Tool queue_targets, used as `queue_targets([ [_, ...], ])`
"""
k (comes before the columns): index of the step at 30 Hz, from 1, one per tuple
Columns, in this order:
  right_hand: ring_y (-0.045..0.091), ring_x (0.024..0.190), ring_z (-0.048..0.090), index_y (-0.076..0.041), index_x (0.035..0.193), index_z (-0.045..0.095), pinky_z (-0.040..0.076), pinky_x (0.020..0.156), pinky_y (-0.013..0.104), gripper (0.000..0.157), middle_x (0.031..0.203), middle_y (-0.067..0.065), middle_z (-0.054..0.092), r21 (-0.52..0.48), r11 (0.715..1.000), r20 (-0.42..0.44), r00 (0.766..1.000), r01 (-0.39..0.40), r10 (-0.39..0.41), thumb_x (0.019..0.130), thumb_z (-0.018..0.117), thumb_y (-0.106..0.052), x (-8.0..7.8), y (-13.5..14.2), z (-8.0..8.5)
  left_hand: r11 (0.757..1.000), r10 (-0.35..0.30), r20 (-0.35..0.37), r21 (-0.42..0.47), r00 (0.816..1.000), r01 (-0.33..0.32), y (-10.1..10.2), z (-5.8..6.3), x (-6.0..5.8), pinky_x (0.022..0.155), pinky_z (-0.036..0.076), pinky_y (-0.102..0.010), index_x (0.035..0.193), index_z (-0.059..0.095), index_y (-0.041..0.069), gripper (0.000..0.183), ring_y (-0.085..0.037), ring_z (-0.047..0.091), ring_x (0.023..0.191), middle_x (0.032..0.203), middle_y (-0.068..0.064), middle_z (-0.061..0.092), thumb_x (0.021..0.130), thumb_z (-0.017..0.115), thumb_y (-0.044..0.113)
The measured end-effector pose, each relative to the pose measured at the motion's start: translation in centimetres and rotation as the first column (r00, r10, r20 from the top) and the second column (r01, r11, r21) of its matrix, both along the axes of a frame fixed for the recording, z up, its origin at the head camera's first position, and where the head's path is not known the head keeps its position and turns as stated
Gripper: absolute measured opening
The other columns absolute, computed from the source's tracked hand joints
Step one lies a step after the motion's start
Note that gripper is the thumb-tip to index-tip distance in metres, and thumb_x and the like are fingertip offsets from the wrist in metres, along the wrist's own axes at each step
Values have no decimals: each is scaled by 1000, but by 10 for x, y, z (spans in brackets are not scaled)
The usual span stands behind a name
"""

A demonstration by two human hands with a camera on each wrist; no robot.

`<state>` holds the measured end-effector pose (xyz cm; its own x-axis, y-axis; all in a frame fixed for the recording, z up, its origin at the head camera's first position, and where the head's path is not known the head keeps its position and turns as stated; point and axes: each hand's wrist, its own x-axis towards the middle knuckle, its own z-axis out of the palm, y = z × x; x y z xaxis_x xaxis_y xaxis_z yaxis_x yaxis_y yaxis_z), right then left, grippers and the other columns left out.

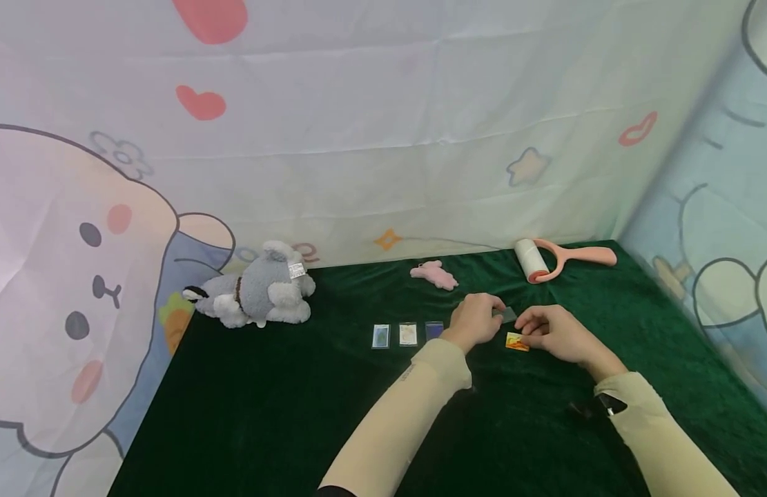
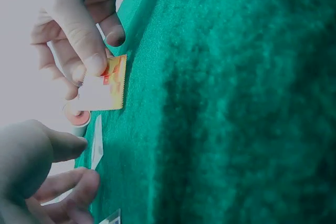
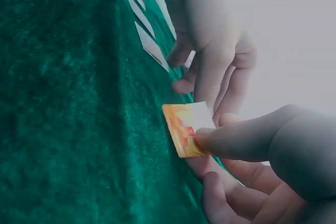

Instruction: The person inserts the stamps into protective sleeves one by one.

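My right hand [image 1: 557,333] pinches a small orange-and-yellow packet [image 1: 516,342] between thumb and fingers. In the right wrist view that packet [image 3: 189,129] shows zigzag edges and a pale corner. Left of it, my left hand [image 1: 475,319] holds a small clear sleeve [image 1: 509,315] at its fingertips, though the exact grip is partly hidden. To the left lie three small flat sleeves in a row: a blue-green one [image 1: 380,336], a whitish one [image 1: 408,335] and a dark blue one [image 1: 434,330], the last close to the left wrist.
Dark green cloth [image 1: 265,400] covers the table. Behind the hands lie a pink plush toy [image 1: 434,275] and a lint roller [image 1: 532,261] with a pink handle. A grey plush animal [image 1: 259,290] lies at the back left, before a printed curtain [image 1: 358,103].
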<state>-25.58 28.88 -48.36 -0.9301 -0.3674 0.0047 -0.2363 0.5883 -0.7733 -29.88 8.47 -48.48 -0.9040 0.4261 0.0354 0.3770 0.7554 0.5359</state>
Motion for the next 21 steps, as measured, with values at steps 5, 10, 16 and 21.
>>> queue_targets([
  [5, 24, 89, 65, 2, 114, 69, 57, 76, 27, 21, 102, 13, 69, -21, 1000, 16, 1000, -1, 2, 94, 71, 4, 2, 4, -1, 1000, -22, 39, -5, 999, 22, 3, -2, -2, 70, 52, -28, 121, 78, 22, 20, -10, 61, 89, 121, 4, 73, 105, 67, 24],
  [10, 25, 92, 66, 2, 115, 69, 57, 78, 26, 20, 106, 14, 70, -32, 999, 11, 1000, 4, -4, 96, 71, 1, 2, 4, -2, 1000, 0, 57, 0, 998, 0, 5, -4, -4, 73, 54, -28, 114, 80, 18, 16, -9, 61, 88, 112, 4, 70, 103, 70, 24],
  [16, 24, 90, 65, 1, 114, 70, 57, 77, 27, 16, 106, 13, 71, -32, 999, 19, 1000, 17, -17, 98, 70, -2, 3, 4, -3, 1000, 5, 71, 11, 997, -6, 5, -5, -4, 72, 54, -28, 107, 81, 15, 14, -9, 59, 85, 104, 3, 68, 101, 73, 25],
  [21, 24, 89, 64, 0, 113, 70, 56, 76, 27, 14, 104, 12, 71, -35, 999, 9, 1000, 13, -13, 99, 69, -1, 4, 5, -4, 1000, -2, 75, 15, 997, 1, 6, -4, -4, 75, 55, -29, 108, 81, 16, 14, -10, 60, 87, 106, 3, 68, 101, 74, 26],
])
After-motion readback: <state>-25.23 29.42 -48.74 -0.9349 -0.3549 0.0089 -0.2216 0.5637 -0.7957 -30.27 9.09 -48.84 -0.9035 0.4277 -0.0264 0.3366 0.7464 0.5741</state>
